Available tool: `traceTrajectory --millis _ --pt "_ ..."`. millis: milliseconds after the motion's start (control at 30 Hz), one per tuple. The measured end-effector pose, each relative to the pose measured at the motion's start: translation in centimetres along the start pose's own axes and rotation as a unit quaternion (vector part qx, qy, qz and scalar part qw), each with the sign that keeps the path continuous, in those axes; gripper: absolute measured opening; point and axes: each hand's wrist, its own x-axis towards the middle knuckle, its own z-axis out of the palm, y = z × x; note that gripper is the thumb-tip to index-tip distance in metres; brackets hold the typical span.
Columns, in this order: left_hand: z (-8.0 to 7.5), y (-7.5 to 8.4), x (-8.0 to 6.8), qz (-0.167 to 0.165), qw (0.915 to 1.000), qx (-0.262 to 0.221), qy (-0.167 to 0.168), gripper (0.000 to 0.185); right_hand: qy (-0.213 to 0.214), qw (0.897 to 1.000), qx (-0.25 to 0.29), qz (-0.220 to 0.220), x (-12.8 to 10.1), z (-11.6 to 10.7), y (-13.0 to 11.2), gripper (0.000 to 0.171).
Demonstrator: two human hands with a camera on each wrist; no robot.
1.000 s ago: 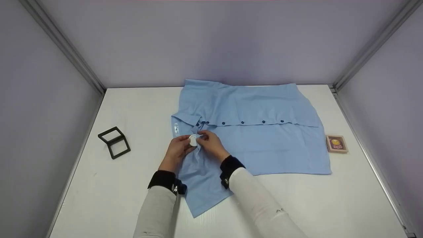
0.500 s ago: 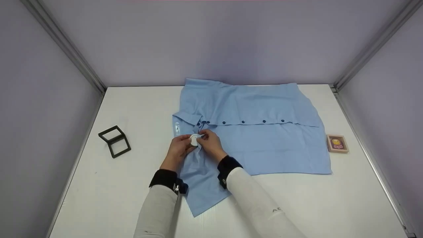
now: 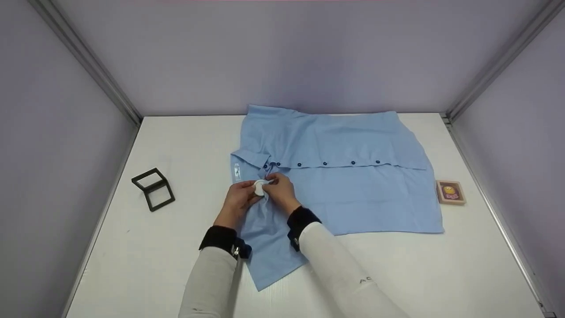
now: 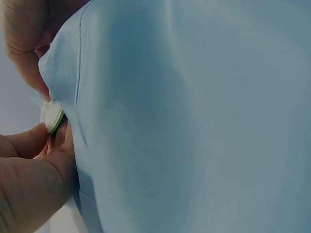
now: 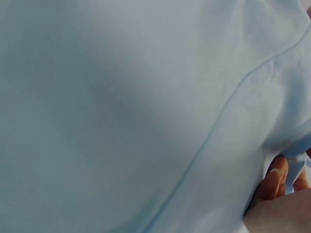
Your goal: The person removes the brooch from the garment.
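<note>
While the head view looks down, the left hand (image 3: pixel 237 199) and right hand (image 3: pixel 280 191) pinch a small white disc (image 3: pixel 258 187) against the collar edge of a light blue shirt (image 3: pixel 353 194) spread on the white table (image 3: pixel 441 274). Soft, limp cloth; the rigid disc likely suits a rim grip. A black frame (image 3: pixel 152 189) and a small card (image 3: pixel 449 191) lie apart, walls enclosing. Left wrist: fingers (image 4: pixel 29 141) touch the disc. Right wrist: fingers (image 5: pixel 272 184) curl under fabric.
</note>
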Motion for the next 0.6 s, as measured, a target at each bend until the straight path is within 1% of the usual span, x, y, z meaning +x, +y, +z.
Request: traceTrajectory --millis 167,367,500,600 --pt "-0.07 0.06 -0.02 -0.002 1.0000 -0.003 -0.007 0.032 0.002 1.000 0.004 0.010 -0.06 0.02 -0.18 0.024" --pt "-0.26 0.08 -0.09 0.004 0.9999 0.003 -0.015 0.032 0.006 1.000 0.007 0.013 -0.06 0.16 -0.16 0.024" --pt "-0.24 -0.07 0.10 0.011 0.9998 0.006 -0.016 0.031 0.012 1.000 0.011 0.017 0.04 0.20 -0.17 0.024" --pt "-0.30 -0.14 0.19 0.010 0.9997 0.000 -0.020 0.031 0.008 0.999 0.019 0.025 0.20 0.17 -0.17 0.024"
